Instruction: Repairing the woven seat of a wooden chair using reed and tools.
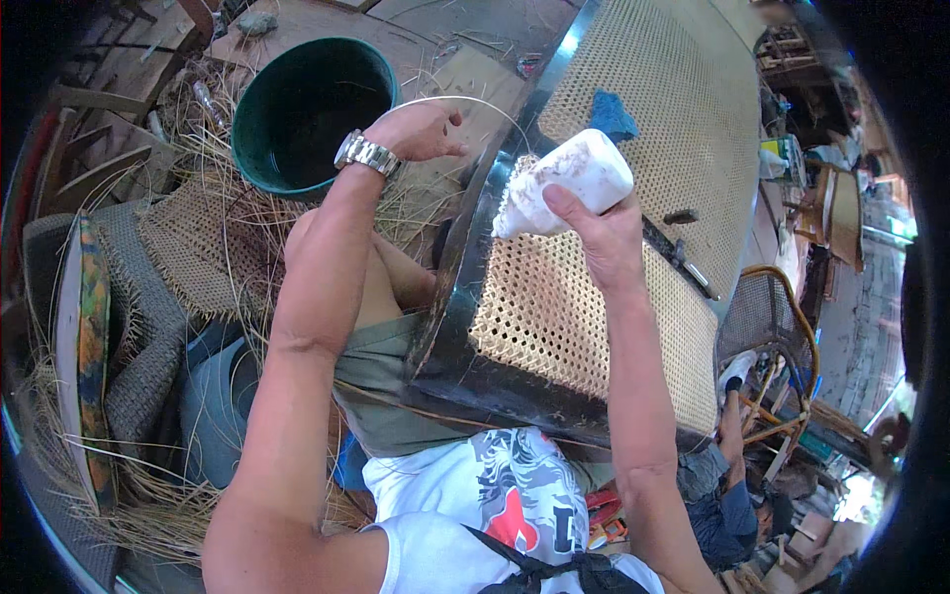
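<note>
My right hand point(606, 233) grips a white plastic bottle point(569, 183), its thumb pressed along the side. The bottle is tilted, with brown smears and a lumpy white crust toward its lower left end. That end hangs over the dark frame point(465, 267) of a cane-webbed panel point(554, 307). My left hand point(421, 131), with a metal watch point(366, 151) on its wrist, is held out beside the frame, fingers apart and slightly bent. A thin pale cane strand point(475, 102) arcs from behind this hand to the frame near the bottle.
A dark green bucket point(247, 129) stands left of my left hand. On the webbing lie a blue cloth point(614, 116) and a dark tool with a metal shaft point(693, 267). Loose cane strands and woven scraps point(213, 243) cover the left floor. A person point(727, 505) sits at the lower right.
</note>
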The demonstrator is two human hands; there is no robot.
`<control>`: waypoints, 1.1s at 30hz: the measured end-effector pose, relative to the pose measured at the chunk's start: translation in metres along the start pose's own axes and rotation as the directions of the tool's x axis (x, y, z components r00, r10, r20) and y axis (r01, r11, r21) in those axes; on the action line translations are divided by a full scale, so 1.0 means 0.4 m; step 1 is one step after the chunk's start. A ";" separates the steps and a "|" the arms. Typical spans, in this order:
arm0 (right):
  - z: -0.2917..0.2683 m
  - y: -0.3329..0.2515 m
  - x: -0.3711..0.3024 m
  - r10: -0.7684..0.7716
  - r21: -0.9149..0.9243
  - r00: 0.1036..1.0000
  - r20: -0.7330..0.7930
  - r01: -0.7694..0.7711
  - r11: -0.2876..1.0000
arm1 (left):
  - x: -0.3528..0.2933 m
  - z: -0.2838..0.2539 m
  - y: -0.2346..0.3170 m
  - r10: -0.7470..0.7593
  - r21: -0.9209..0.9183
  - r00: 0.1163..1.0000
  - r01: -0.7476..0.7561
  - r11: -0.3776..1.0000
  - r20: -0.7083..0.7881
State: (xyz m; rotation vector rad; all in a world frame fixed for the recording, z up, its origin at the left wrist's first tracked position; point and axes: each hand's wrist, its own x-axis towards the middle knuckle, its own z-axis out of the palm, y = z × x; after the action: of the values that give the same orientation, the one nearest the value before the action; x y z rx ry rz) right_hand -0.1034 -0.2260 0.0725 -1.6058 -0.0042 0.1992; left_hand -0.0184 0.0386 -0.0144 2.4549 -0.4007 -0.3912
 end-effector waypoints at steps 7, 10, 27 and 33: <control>0.003 -0.006 -0.007 0.001 0.001 1.000 -0.004 -0.001 1.000 | 0.001 -0.001 -0.004 0.031 -0.002 0.999 -0.031 1.000 -0.018; 0.000 -0.003 -0.006 -0.003 -0.003 1.000 -0.002 0.003 1.000 | 0.001 0.001 -0.004 0.039 -0.004 0.999 -0.039 0.999 -0.027; 0.008 -0.013 -0.024 -0.012 -0.010 1.000 -0.026 0.012 1.000 | 0.003 0.001 -0.005 0.037 0.017 0.999 -0.037 0.999 -0.025; 0.008 -0.014 -0.022 0.004 -0.051 0.999 -0.036 -0.006 0.999 | 0.004 0.000 -0.003 0.020 0.012 1.000 -0.020 1.000 -0.005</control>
State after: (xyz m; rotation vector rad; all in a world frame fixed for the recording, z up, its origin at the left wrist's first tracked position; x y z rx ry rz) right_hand -0.1118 -0.2235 0.0790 -1.6598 0.0227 0.1753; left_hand -0.0168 0.0390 -0.0155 2.4607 -0.4264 -0.3753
